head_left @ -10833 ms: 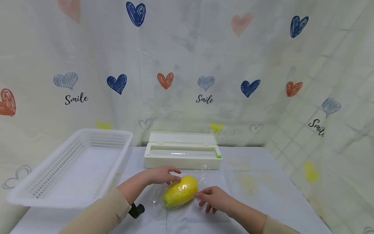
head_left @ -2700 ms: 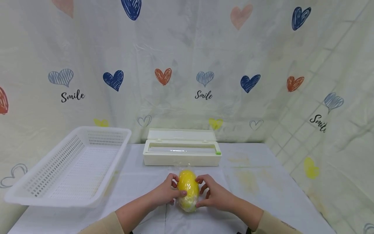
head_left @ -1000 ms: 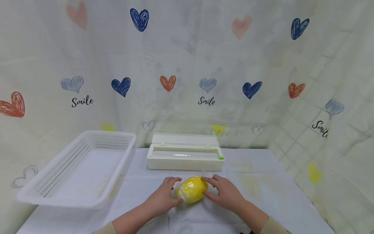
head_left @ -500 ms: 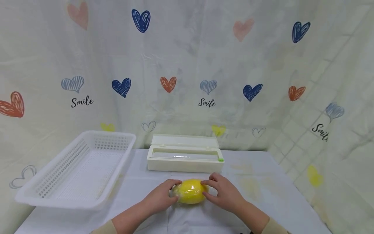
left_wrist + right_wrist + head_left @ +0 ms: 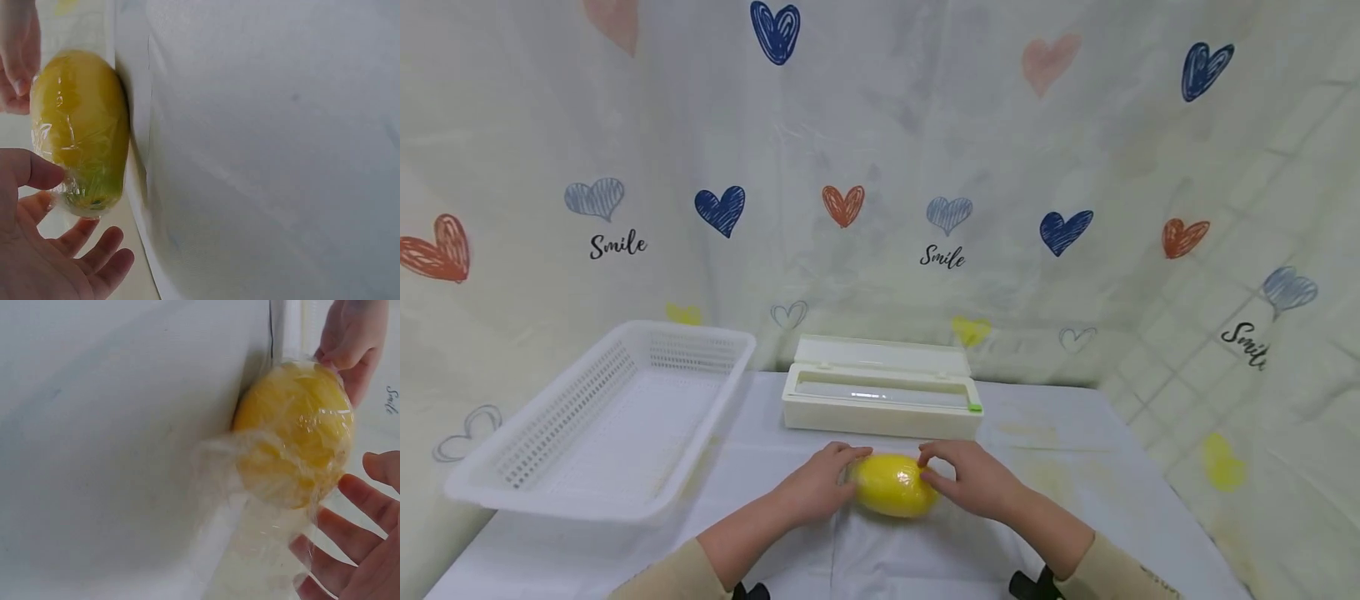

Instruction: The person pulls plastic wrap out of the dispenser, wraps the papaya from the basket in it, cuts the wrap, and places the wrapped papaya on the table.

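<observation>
A yellow papaya (image 5: 893, 488) in clear cling film lies crosswise on the white-covered table. In the left wrist view its green end (image 5: 103, 181) faces my left hand (image 5: 816, 487), whose thumb and index finger hold that wrapped end; the other fingers spread loosely below. My right hand (image 5: 976, 479) is at the opposite end, fingers mostly straight and thumb a little apart. Loose cling film (image 5: 215, 465) trails off that end in the right wrist view and drapes by the right fingertips.
Behind the fruit stands a cream cling film dispenser (image 5: 880, 414), lid up, with a green slider (image 5: 975, 408) at its right. A white slotted basket (image 5: 722, 400) sits on the left. A curtain printed with hearts (image 5: 842, 206) hangs behind.
The papaya has been turned from pointing away to lying crosswise, and its film is wrapped closer than at first. Over the last half second the right fingers shift slightly at its end.
</observation>
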`<move>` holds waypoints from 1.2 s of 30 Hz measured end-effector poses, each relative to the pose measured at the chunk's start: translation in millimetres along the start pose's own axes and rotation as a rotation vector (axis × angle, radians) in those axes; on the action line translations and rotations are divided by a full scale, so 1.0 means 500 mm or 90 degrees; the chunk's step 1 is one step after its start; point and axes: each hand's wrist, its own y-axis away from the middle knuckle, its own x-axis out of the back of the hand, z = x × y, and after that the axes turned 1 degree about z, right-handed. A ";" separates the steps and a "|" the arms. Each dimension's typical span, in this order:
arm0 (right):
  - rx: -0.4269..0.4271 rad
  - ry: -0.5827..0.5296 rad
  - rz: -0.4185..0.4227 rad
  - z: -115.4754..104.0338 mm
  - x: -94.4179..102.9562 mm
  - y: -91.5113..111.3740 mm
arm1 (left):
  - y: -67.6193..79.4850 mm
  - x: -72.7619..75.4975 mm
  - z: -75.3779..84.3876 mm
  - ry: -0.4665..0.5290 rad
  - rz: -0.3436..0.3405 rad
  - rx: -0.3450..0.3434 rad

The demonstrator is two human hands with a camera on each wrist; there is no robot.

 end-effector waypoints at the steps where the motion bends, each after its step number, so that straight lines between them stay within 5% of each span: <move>1: -0.008 -0.006 -0.013 0.000 0.002 -0.001 | -0.003 0.001 0.001 -0.005 0.003 -0.001; 10: -0.059 -0.057 -0.061 -0.005 0.015 0.003 | -0.030 0.006 0.003 -0.016 0.055 0.005; 16: -0.046 -0.067 -0.053 0.001 0.007 0.007 | -0.040 0.006 0.001 0.000 0.067 0.037; 20: -0.038 -0.072 -0.030 0.006 0.008 0.007 | -0.035 0.005 0.000 0.014 0.082 0.046; 24: -0.084 -0.106 -0.046 0.006 0.016 -0.002 | -0.014 0.008 0.008 0.027 0.096 0.079; 30: -0.176 -0.218 -0.136 0.009 0.036 -0.023 | 0.023 0.018 0.030 0.059 0.036 0.108; 36: -0.245 -0.315 -0.216 0.025 0.029 -0.047 | 0.029 0.011 0.035 0.132 -0.023 0.123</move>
